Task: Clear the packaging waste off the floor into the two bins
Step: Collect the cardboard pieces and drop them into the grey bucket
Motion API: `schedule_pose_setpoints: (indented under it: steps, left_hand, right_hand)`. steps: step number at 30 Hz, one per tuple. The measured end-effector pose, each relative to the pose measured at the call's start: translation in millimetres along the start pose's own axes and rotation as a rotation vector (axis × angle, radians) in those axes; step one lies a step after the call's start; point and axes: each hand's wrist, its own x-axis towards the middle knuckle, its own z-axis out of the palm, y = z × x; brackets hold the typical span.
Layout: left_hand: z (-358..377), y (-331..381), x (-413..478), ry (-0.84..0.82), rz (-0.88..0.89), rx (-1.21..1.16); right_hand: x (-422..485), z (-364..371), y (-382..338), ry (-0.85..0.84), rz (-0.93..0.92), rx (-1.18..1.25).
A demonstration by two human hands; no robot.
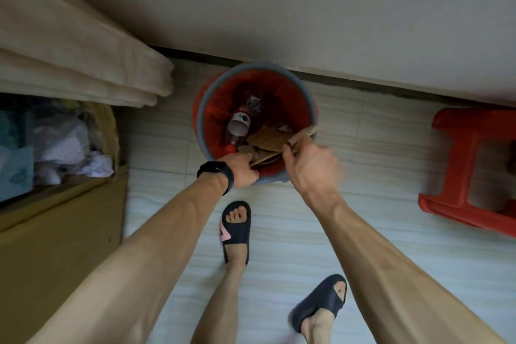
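I stand over the round bin [201, 109], the one with the grey rim and red liner, and both my hands work at its near edge. My left hand [242, 173] is closed around the lower end of a bundle of brown cardboard pieces [269, 142], fingers curled over it just inside the rim, so the stack cannot slide back out onto the floor [279, 232]. My right hand [312, 165] pinches the upper end of the same cardboard between thumb and fingers, just beyond and to the right of my left, where a strip of it still pokes over the rim. I hold it at two ends because the pieces are stiff and wider than the room left in the bin, so I judge they need bending and pushing down rather than dropping.

Just past my left hand, deeper in the bin, a clear plastic bottle [238, 126] with a red label lies slanted, cap end toward me, taking up the left side; that is why the cardboard goes in on the right. Far out to the left of my left arm sits a second bin [106, 126], a basket with pale crumpled bags inside. No loose waste shows on the floor near my feet
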Motion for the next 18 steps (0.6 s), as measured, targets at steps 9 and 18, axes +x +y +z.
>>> schedule_pose_setpoints:
  steps: [9, 18]
  left_hand:
    - [4.6, -6.2, 3.9, 0.108, 0.075, 0.21]
    - [6.5, -8.7, 1.8, 0.134, 0.056, 0.219]
  right_hand:
    - [5.8, -7.5, 2.2, 0.292, -0.156, 0.156]
    - [16.2, 3.4, -2.1, 0.312, -0.451, 0.031]
